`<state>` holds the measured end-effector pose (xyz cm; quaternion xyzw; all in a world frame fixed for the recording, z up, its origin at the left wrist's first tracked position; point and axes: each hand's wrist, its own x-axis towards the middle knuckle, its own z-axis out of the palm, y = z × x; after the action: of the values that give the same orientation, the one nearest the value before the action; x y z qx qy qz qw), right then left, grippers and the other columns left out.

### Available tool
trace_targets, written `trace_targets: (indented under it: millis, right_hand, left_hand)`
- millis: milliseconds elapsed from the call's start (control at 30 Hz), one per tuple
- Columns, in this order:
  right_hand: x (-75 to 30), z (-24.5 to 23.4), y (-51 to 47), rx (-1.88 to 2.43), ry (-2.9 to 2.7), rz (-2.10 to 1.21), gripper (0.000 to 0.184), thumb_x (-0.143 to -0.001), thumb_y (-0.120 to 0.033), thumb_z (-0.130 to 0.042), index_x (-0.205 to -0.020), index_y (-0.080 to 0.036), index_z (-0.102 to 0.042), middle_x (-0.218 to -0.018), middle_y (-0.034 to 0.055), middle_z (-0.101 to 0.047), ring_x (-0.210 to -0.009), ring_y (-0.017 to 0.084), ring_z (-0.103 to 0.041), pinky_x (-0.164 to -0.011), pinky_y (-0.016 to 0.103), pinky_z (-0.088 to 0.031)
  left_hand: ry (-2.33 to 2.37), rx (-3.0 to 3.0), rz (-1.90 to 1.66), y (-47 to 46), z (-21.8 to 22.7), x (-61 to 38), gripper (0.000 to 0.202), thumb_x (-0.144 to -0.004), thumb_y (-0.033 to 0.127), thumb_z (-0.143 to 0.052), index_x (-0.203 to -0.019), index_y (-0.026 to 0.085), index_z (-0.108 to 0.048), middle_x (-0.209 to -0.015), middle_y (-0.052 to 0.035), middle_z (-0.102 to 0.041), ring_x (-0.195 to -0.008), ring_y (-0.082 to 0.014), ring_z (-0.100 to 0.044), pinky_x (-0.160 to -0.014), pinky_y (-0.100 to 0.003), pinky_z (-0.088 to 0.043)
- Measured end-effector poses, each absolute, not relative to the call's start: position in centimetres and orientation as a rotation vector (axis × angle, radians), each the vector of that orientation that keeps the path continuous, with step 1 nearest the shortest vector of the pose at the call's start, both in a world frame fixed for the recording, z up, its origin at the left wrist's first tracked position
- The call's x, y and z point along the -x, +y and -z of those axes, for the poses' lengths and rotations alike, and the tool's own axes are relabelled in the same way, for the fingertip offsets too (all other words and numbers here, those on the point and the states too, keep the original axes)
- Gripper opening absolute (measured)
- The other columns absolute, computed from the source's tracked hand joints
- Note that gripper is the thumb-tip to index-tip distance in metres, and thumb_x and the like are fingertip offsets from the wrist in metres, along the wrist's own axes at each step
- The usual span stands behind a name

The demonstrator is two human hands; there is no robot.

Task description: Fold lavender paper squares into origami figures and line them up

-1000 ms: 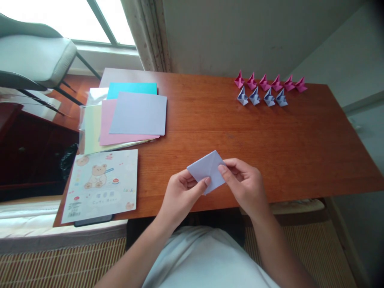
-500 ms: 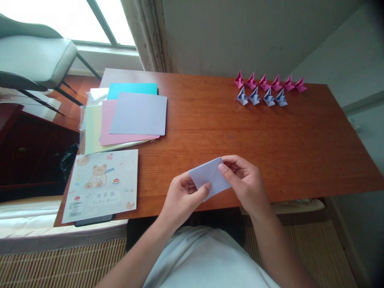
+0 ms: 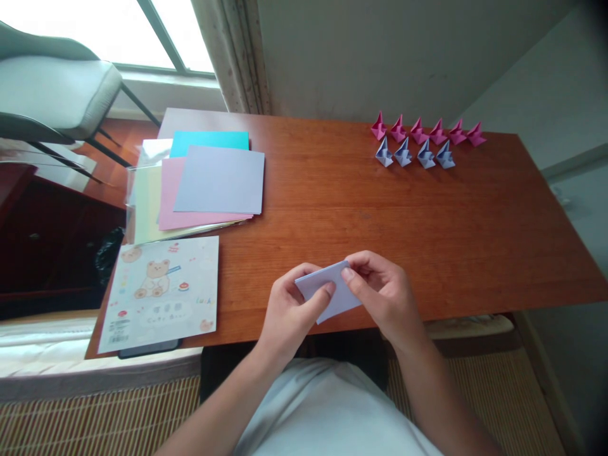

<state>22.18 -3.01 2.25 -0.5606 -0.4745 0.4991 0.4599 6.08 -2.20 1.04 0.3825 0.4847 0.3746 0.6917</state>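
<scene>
At near edge of table, just above wood: folded lilac paper pinched between both hands. Left hand has thumb on top, fingers under; right hand clamps right corner same way. Judgement: keep edges matched, press crease from middle outward (thumbs steady). Versus half second ago: paper tipped flatter, peak lower, thumbs closer.

Six pink boats — four lavender boats.

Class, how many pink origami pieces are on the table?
6 pink origami pieces, in one row at the far right of the table, behind the lavender origami pieces. None seems hidden.
</scene>
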Motion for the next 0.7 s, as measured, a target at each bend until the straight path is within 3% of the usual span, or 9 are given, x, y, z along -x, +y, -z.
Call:
trace_targets:
  millis: [433, 600, 700]
  right_hand:
    - [-22.05, -3.27, -3.05, 1.498, -1.248, -1.118, 0.015, -0.09, -0.028, -0.064, -0.077, -0.021, -0.064, -0.074, 0.0, -0.062, -0.068, 0.014, -0.057, -0.062, 0.026, -0.048]
    - [-22.44, -2.88, -3.07, 1.476, -1.194, -1.054, 0.014, -0.091, -0.028, -0.065, -0.079, -0.022, -0.066, -0.073, -0.0015, -0.061, -0.067, 0.013, -0.057, -0.062, 0.025, -0.047]
    - [-22.73, -2.63, -3.01, 1.47, -1.166, -1.005, 0.014, -0.091, -0.03, -0.065, -0.08, -0.022, -0.067, -0.074, -0.0012, -0.064, -0.068, 0.014, -0.059, -0.062, 0.024, -0.048]
  left_hand:
    - [1.164, -0.857, -0.858, -2.18, -1.45, -6.4, 0.024, -0.077, 0.032, -0.08, -0.071, 0.015, -0.064, -0.064, 0.0019, -0.058, -0.059, -0.0095, -0.05, -0.053, -0.018, -0.04]
    - [1.092, -0.778, -0.878, -2.33, -1.28, -6.63, 0.02, -0.078, 0.031, -0.08, -0.086, 0.014, -0.073, -0.081, -0.0036, -0.072, -0.073, -0.0149, -0.063, -0.07, -0.024, -0.052]
    - [1.063, -0.783, -0.856, -2.26, -1.32, -6.64, 0.023, -0.079, 0.033, -0.08, -0.089, 0.014, -0.074, -0.084, -0.0049, -0.074, -0.074, -0.0157, -0.065, -0.07, -0.024, -0.053]
